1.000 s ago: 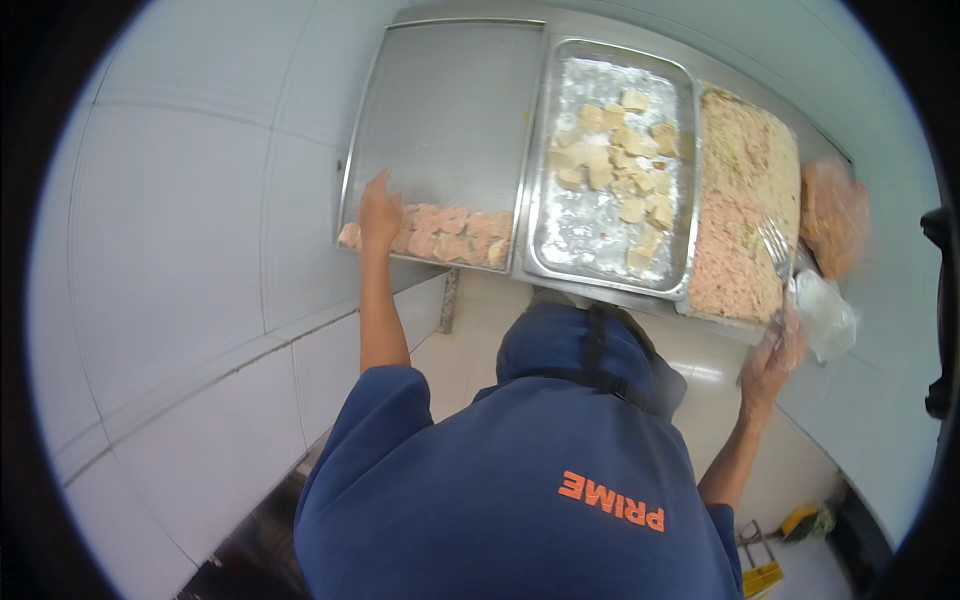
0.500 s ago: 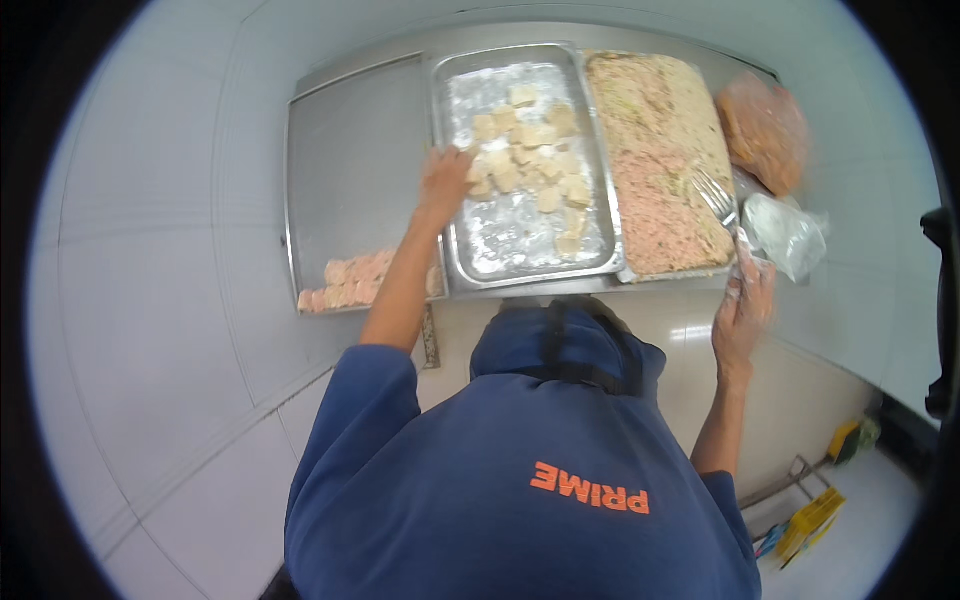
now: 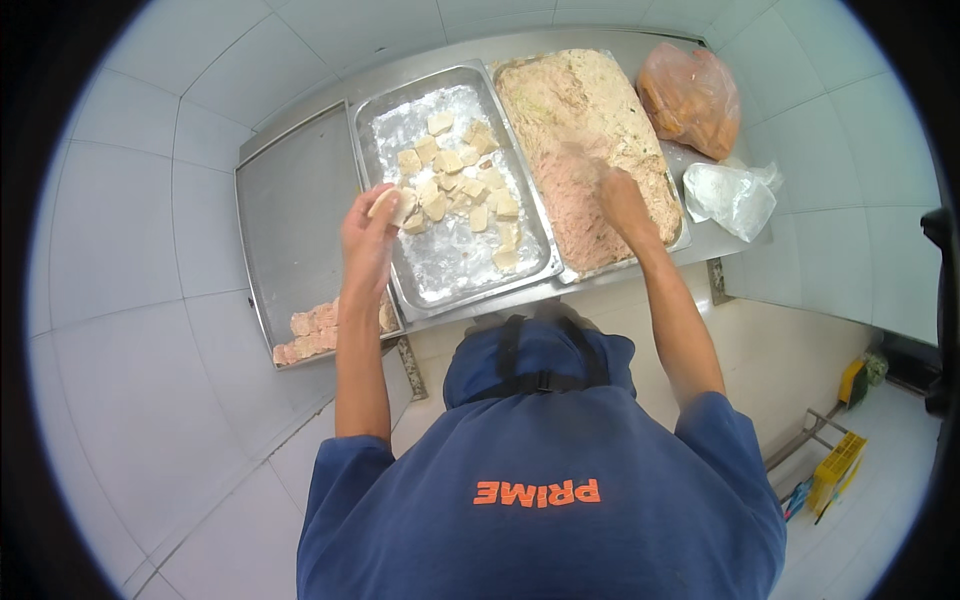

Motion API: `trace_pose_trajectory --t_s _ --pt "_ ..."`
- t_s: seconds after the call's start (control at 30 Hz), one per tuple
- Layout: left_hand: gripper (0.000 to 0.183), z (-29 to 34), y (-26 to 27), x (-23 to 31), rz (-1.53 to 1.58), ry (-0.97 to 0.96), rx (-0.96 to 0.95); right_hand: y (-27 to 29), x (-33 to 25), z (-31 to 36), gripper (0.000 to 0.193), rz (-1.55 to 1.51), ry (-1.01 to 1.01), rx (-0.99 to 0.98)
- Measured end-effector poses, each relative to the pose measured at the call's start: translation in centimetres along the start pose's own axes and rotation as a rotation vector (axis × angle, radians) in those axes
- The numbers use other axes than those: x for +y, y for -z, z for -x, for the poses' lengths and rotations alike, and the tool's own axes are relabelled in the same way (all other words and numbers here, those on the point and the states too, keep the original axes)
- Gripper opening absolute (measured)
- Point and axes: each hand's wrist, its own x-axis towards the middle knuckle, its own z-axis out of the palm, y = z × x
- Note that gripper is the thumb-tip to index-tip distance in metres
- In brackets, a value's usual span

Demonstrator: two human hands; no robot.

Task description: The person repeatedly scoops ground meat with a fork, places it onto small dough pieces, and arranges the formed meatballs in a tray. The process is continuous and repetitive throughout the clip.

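Observation:
My left hand (image 3: pixel 368 240) is closed on a thin pale dough wrapper (image 3: pixel 397 206), held at the left rim of the floured metal tray (image 3: pixel 430 285). Several more dough wrappers (image 3: pixel 440 185) lie loose and overlapping in that tray. Over the wide tray of pinkish minced filling (image 3: pixel 565 215), my right hand (image 3: pixel 626 208) is closed around a fork, whose tines are blurred against the filling. At the near end of the left metal tray (image 3: pixel 300 215) sit rows of filled dough pieces (image 3: pixel 312 335), partly behind my left forearm.
An orange-tinted plastic bag (image 3: pixel 690 100) with contents stands at the back right of the metal table (image 3: pixel 480 312). A clear plastic bag holding something white (image 3: pixel 730 198) lies nearer. Tiled walls close in behind and beside. A yellow stand (image 3: pixel 838 468) is on the floor at right.
My left hand has picked up a dough wrapper and drawn back to the tray's rim. My right hand has moved left with the fork, from the tray's near right corner onto the filling.

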Motion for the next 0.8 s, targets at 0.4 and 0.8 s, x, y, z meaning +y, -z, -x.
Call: trace_pose_trajectory --t_s 0.4,0.8 --pt "0.037 7.0 -1.7 3.9 0.295 0.061 0.006 0.3 -0.9 0.0 0.032 -0.035 0.134 -0.134" --pt "0.037 7.1 -9.3 4.8 0.546 0.092 -0.298 14.0 -11.8 10.9 0.040 -0.423 0.212 0.136"
